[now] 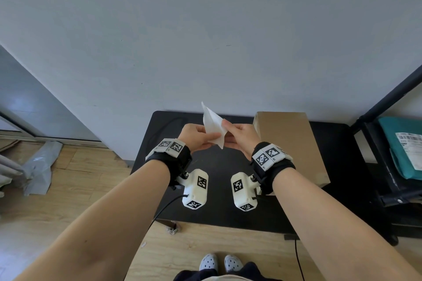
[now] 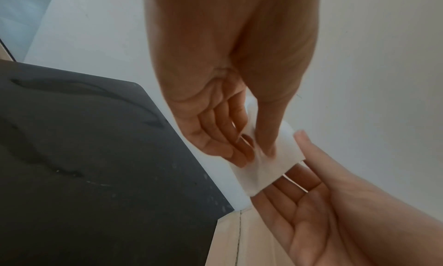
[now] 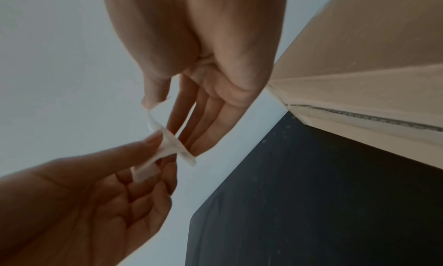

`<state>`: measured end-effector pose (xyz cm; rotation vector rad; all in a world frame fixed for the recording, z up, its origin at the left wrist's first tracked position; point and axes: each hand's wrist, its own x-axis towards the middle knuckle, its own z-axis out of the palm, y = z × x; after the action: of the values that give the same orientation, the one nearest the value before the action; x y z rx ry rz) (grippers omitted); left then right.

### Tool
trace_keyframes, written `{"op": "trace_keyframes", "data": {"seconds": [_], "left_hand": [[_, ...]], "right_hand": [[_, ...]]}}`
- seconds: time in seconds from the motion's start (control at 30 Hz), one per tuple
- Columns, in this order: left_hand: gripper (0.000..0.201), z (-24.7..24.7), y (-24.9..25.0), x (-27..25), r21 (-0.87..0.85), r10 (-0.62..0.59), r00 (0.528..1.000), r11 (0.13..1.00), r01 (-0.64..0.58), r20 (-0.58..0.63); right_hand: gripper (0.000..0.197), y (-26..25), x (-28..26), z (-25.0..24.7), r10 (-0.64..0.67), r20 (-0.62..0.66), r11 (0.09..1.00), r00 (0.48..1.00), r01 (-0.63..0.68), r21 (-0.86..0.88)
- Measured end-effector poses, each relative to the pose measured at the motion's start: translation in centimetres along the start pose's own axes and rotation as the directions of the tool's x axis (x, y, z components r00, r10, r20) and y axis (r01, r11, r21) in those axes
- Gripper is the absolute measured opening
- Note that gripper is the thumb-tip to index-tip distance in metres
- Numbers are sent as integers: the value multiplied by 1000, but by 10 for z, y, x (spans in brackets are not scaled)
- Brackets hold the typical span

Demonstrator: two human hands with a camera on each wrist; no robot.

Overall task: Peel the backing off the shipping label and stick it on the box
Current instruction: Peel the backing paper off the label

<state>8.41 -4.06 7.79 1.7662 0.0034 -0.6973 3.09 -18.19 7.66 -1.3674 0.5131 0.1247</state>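
The left hand (image 1: 198, 137) pinches the white shipping label (image 1: 213, 129) between thumb and fingers, and the right hand (image 1: 238, 138) pinches the same sheet from the other side, so both grips are closed on the paper. In the left wrist view the left thumb lies across the label (image 2: 268, 165) with the fingers (image 2: 230, 137) curled behind it, and the right hand (image 2: 318, 203) meets the sheet's lower edge. In the right wrist view the label (image 3: 165, 146) is twisted and bent between the two grips; whether a backing layer has separated cannot be told. The label is held in the air above the black tabletop (image 1: 219, 166), its upper corner pointing up toward the wall. The brown cardboard box (image 1: 290, 143) stands on the tabletop just to the right of the label, apart from it. Further right of the box, a dark shelf (image 1: 386, 166) holds a teal parcel (image 1: 402, 143).
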Motion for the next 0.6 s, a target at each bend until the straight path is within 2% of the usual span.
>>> {"op": "trace_keyframes", "data": {"seconds": [0.17,0.3,0.4,0.5,0.6], "left_hand": [[22,-4,-2,1,-3,33,997,999,-33,-65],[20,-10,4,3,11,50,995,999,-49,-92],[16,-12,6,4,6,39,994,999,-38,-103],[6,-11,6,0,-12,43,998,999,-43,-44],[14,-7,6,-2,-18,54,998,998,-54,-20]], "right_hand": [[43,-2,-2,0,29,33,1000,999,-30,8],[55,0,-6,-1,92,136,996,986,-91,-15],[45,1,-9,-2,74,193,997,978,-73,-13],[31,2,-6,-2,-6,157,992,988,26,-124],[28,6,0,-5,-47,82,987,996,59,-149]]}}
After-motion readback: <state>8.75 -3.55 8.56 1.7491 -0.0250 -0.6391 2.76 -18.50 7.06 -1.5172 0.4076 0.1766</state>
